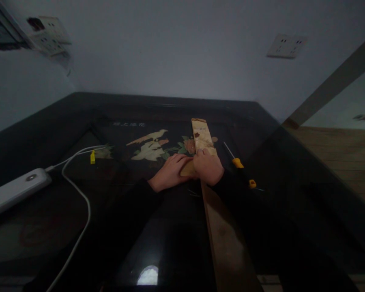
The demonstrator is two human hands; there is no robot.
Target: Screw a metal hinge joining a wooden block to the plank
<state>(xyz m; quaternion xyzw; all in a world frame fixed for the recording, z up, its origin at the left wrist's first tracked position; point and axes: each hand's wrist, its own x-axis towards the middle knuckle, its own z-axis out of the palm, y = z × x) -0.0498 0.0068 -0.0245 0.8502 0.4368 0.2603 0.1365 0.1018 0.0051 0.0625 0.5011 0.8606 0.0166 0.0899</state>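
A long, narrow wooden board (226, 243) runs from the near edge toward the wall, its far end stained and rough. My right hand (209, 167) is closed over the board, its fingers curled at the left edge. From the left, my left hand (170, 172) grips a small tan wood piece (187, 168) that sticks out beside the board. The right end of this piece is hidden under my right hand, so I cannot tell whether it is joined to the board. A few thin metal pieces (194, 193) lie just below my hands.
On the dark glossy table (170, 227), a screwdriver (237, 163) with yellow handle parts lies right of the board. A white power strip (18, 190), its white cable (86, 202) and a small yellow item (93, 157) are at left. A wall (170, 48) stands behind.
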